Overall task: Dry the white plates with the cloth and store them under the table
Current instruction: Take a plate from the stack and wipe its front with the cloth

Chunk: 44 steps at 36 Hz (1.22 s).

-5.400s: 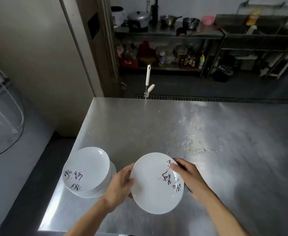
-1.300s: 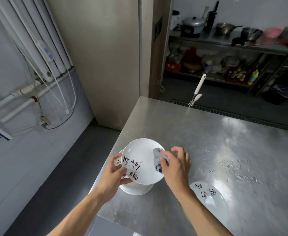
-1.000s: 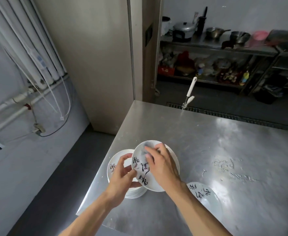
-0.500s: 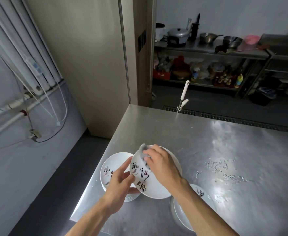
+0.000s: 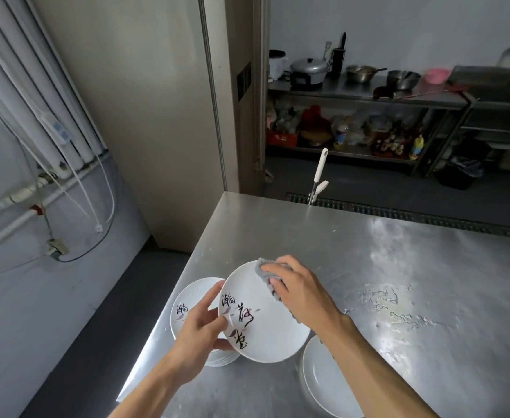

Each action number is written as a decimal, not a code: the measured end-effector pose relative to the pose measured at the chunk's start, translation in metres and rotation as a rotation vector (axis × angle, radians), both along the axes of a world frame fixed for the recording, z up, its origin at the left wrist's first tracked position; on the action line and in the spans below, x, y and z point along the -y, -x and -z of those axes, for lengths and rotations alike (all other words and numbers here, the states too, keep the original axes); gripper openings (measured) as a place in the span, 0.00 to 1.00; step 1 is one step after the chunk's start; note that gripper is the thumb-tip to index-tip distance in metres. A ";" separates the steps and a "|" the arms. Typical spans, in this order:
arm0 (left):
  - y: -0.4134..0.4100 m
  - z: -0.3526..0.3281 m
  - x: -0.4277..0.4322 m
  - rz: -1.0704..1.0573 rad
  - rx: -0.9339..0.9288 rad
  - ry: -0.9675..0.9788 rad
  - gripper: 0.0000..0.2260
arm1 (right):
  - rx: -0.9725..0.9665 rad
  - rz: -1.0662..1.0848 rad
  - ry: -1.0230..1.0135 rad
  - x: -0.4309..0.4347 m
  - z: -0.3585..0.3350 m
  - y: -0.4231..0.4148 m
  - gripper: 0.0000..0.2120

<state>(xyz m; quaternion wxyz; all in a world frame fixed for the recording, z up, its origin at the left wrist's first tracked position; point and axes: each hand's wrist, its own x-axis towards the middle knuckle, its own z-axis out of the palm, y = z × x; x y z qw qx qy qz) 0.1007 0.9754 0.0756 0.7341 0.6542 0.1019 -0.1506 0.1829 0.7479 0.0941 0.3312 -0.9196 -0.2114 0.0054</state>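
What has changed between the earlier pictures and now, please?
The first plate was set down on the table, at the right. The left hand took a new plate from the stack and grips its left rim. The right hand, holding the grey cloth, wiped from the plate's right side to its far rim. The stack stayed in place.

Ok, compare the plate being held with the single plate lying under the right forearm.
The held plate is lifted and tilted, its rim gripped by the left hand; the single plate lies flat on the table. The right hand presses the grey cloth on the held plate; the single plate has no cloth on it. The held plate's black writing shows fully; the single plate's is mostly hidden. Both are white and round.
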 end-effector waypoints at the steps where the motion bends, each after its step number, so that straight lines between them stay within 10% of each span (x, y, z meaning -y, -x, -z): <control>1: -0.002 0.000 -0.002 0.021 -0.017 -0.008 0.33 | -0.007 -0.003 -0.032 0.002 0.000 0.001 0.16; 44: -0.017 0.002 0.003 0.007 0.040 0.068 0.29 | 0.106 0.118 -0.049 0.040 0.003 0.008 0.10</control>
